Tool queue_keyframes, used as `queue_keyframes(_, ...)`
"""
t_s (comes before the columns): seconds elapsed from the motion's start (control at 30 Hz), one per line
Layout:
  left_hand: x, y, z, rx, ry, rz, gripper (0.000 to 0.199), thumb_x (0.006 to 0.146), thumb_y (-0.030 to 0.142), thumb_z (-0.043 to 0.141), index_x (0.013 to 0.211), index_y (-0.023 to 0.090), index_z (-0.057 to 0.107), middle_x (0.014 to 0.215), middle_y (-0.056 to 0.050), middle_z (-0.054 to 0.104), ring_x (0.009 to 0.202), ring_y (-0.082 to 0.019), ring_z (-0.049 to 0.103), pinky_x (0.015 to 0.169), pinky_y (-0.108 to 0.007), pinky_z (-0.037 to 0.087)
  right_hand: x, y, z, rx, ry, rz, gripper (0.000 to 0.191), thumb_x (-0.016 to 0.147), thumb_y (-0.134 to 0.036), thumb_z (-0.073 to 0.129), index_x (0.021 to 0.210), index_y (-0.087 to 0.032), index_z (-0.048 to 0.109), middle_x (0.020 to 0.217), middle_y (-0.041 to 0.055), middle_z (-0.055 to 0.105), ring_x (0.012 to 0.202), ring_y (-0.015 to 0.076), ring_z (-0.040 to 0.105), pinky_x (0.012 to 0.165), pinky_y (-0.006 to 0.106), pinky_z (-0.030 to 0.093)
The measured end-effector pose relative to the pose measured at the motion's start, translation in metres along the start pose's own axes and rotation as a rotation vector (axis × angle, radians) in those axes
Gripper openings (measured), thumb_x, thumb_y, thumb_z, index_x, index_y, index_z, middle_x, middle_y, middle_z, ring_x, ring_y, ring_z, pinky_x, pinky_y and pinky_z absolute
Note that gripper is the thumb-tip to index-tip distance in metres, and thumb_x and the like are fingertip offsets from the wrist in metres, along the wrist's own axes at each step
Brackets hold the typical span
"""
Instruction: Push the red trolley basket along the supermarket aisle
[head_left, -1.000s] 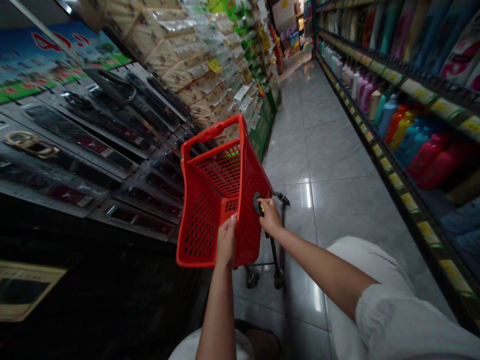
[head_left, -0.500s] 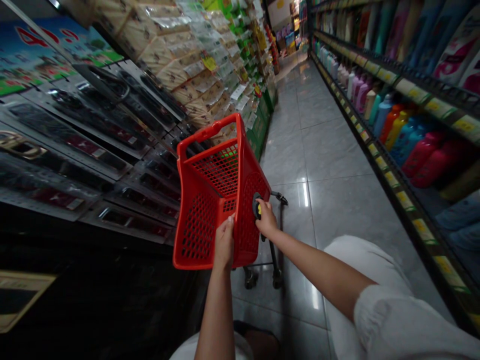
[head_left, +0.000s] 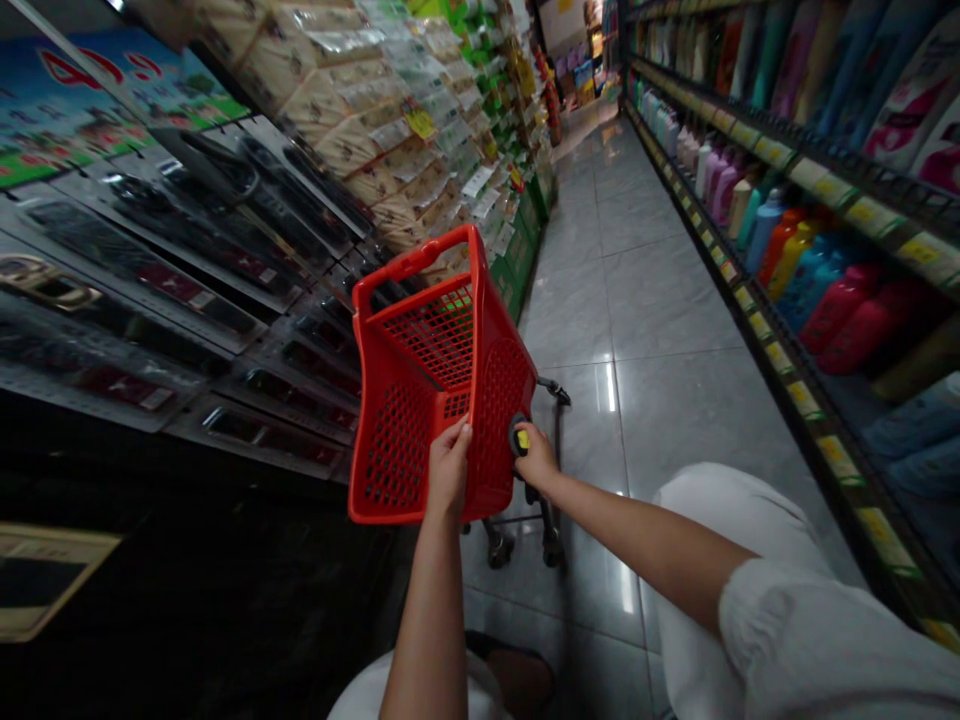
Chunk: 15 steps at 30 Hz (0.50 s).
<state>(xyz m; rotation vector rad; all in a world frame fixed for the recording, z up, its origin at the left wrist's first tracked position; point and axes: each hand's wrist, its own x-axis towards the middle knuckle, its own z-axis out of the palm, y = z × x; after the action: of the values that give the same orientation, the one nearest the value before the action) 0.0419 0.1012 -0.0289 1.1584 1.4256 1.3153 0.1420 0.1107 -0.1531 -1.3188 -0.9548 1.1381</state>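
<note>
Left hand (head_left: 448,468) clamps a red basket (head_left: 491,470) by its rim, on a wheeled frame (head_left: 549,518) over the tiled floor (head_left: 652,300), right hand (head_left: 537,460) gripping a black-and-yellow disc (head_left: 523,439) at its side; uneven pressure could roll the frame, I judge, and jerk the disc loose.

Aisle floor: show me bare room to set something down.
Bare tiles lie between the red cart and right-hand shelf, beyond the white trouser leg. Crowded: the left, where packaged goods hang beside the cart.
</note>
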Motion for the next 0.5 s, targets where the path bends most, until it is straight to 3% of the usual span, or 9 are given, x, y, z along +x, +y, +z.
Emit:
queue_keyframes(0.07, 0.002, -0.002, -0.001, 0.011, 0.010, 0.002, 0.054, 0.061, 0.047, 0.085, 0.102, 0.013, 0.078, 0.107, -0.013, 0.077, 0.109, -0.028, 0.067, 0.104, -0.043, 0.045, -0.004, 0.013, 0.004, 0.003, -0.002, 0.161, 0.052, 0.049, -0.003, 0.054, 0.097, -0.020, 0.064, 0.077, -0.0034, 0.059, 0.073, 0.0199, 0.062, 0.076, 0.040, 0.057)
queue_keyframes(0.13, 0.004, -0.003, -0.002, 0.016, 0.013, 0.001, 0.054, 0.061, 0.047, 0.084, 0.102, 0.013, 0.078, 0.107, -0.013, 0.076, 0.109, -0.028, 0.067, 0.104, -0.043, 0.045, -0.007, 0.006, 0.009, 0.014, -0.006, 0.121, 0.052, 0.050, -0.005, 0.055, 0.098, -0.021, 0.064, 0.082, -0.0025, 0.061, 0.078, 0.0200, 0.062, 0.079, 0.040, 0.057)
queue_keyframes(0.27, 0.009, -0.006, -0.002, 0.005, 0.023, -0.003, 0.056, 0.058, 0.048, 0.086, 0.099, 0.012, 0.078, 0.104, -0.013, 0.077, 0.106, -0.029, 0.068, 0.103, -0.045, 0.046, -0.014, -0.036, 0.004, 0.048, -0.092, -0.313, 0.067, 0.056, -0.003, 0.052, 0.120, -0.023, 0.060, 0.116, 0.0050, 0.061, 0.111, 0.0208, 0.059, 0.103, 0.039, 0.048)
queue_keyframes(0.33, 0.011, -0.006, 0.000, 0.000, 0.040, -0.002, 0.056, 0.056, 0.049, 0.087, 0.097, 0.012, 0.079, 0.102, -0.012, 0.077, 0.106, -0.029, 0.068, 0.104, -0.046, 0.045, -0.019, -0.042, -0.004, 0.027, -0.169, -0.462, 0.076, 0.058, -0.001, 0.050, 0.130, -0.024, 0.052, 0.124, 0.0068, 0.059, 0.119, 0.0205, 0.056, 0.107, 0.040, 0.044)
queue_keyframes(0.4, 0.011, -0.005, 0.002, -0.007, 0.050, 0.001, 0.055, 0.055, 0.048, 0.087, 0.096, 0.013, 0.079, 0.103, -0.012, 0.077, 0.108, -0.029, 0.067, 0.105, -0.045, 0.044, -0.024, -0.030, -0.011, -0.046, -0.214, -0.446, 0.076, 0.057, 0.001, 0.049, 0.129, -0.023, 0.051, 0.124, 0.0072, 0.058, 0.118, 0.0211, 0.056, 0.106, 0.041, 0.044)
queue_keyframes(0.5, 0.010, -0.002, 0.004, -0.031, 0.036, 0.004, 0.054, 0.056, 0.048, 0.087, 0.096, 0.013, 0.079, 0.105, -0.012, 0.077, 0.110, -0.029, 0.067, 0.104, -0.044, 0.045, -0.031, 0.002, -0.011, -0.160, -0.209, -0.232, 0.065, 0.051, 0.002, 0.050, 0.111, -0.023, 0.056, 0.107, 0.0038, 0.062, 0.103, 0.0220, 0.061, 0.095, 0.042, 0.050)
